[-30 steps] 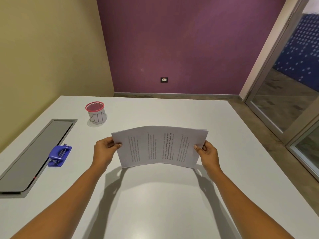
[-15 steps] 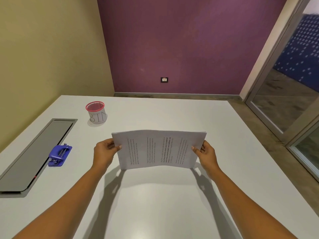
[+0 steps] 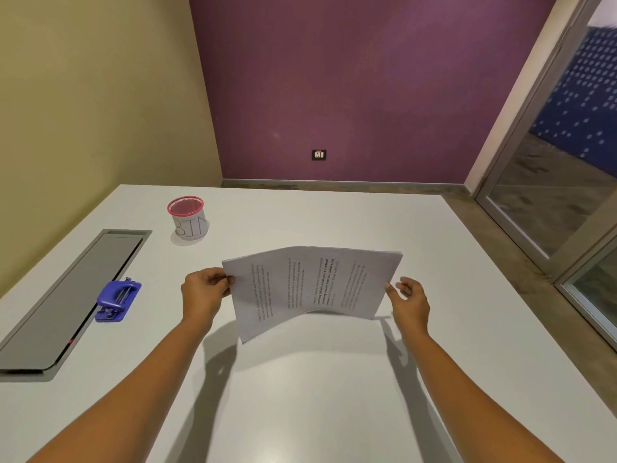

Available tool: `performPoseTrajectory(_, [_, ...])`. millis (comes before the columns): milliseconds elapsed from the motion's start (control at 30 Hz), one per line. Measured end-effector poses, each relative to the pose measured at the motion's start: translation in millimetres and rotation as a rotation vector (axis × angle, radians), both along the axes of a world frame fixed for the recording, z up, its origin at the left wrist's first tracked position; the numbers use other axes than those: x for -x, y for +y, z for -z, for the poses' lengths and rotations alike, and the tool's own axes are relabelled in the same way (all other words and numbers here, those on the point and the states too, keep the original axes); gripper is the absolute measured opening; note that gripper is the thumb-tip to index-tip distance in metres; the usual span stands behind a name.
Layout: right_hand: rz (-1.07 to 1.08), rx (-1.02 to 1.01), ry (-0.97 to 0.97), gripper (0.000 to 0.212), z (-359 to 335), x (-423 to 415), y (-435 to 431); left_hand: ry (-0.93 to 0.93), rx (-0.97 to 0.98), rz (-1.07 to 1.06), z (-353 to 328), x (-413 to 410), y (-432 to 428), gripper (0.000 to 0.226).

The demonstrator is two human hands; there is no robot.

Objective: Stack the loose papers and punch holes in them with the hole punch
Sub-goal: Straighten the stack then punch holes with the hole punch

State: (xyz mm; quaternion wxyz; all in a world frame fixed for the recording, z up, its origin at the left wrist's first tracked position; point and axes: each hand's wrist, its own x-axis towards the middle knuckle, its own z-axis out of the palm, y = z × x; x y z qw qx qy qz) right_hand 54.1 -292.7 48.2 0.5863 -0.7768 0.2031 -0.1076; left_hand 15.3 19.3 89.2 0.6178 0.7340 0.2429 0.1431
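You hold a sagging stack of white printed papers (image 3: pixel 310 289) over the white tabletop (image 3: pixel 300 402), your left hand (image 3: pixel 204 290) in a pinching grip on its left edge and your right hand (image 3: pixel 410 298) with its grip released beside the right edge, so regrasp and tap the lower edge square before reaching left for the blue plastic hole punch (image 3: pixel 117 300).

A single head-worn wide-angle camera looks forward and down across the white surface (image 3: pixel 317 402), with the papers (image 3: pixel 310 289) near at arm's length. It faces the purple wall (image 3: pixel 350 95) at 12 o'clock and the glass door (image 3: pixel 547 202) at 2 o'clock.
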Motion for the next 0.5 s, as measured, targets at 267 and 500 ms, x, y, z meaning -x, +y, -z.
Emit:
performPoseTrajectory(267, [-0.172,-0.103,0.426,0.02,26,6,2,0.048,0.236,-0.072,-4,-4,-7,0.023])
performPoseTrajectory(500, [-0.446,-0.211,0.587,0.026,21,13,36,0.123,0.513,-0.116,-8,-3,-18,0.029])
